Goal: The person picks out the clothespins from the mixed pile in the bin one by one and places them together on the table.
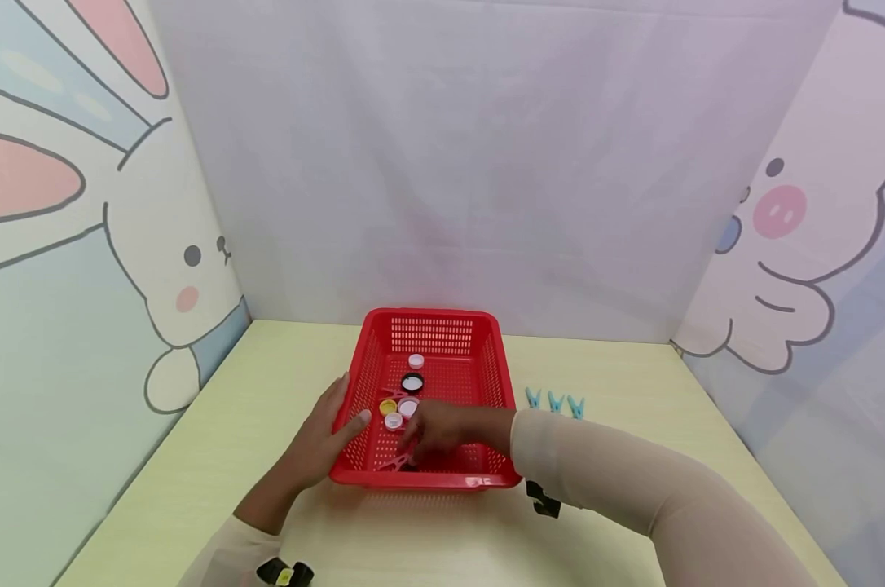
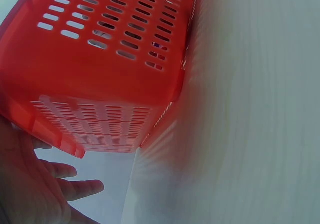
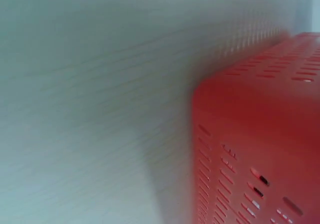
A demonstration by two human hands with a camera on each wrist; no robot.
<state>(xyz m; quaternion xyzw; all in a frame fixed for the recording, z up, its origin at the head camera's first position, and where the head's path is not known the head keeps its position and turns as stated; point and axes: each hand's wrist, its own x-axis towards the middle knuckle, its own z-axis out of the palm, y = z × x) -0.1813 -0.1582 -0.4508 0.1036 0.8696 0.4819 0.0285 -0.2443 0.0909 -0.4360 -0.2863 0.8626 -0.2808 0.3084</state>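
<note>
A red plastic basket (image 1: 442,479) stands on the table. My left hand (image 1: 319,444) rests at its left rim, thumb over the edge, with the other fingers straight along the outside in the left wrist view. My right hand (image 1: 435,428) reaches down into the near part of the basket, fingertips right at a pink clothespin (image 1: 394,464); I cannot tell if they pinch it. Left of and beyond that hand lie a yellow cap (image 1: 388,408), a pinkish-white cap (image 1: 408,408), a small white cap (image 1: 394,421), a black-rimmed cap (image 1: 412,383) and another white cap (image 1: 416,361).
Three light-blue clothespins (image 1: 556,403) lie side by side on the table, right of the basket. Another pink clothespin (image 1: 394,393) lies partly hidden among the caps. A pale wall cloth (image 1: 457,163) hangs behind the table (image 1: 618,371).
</note>
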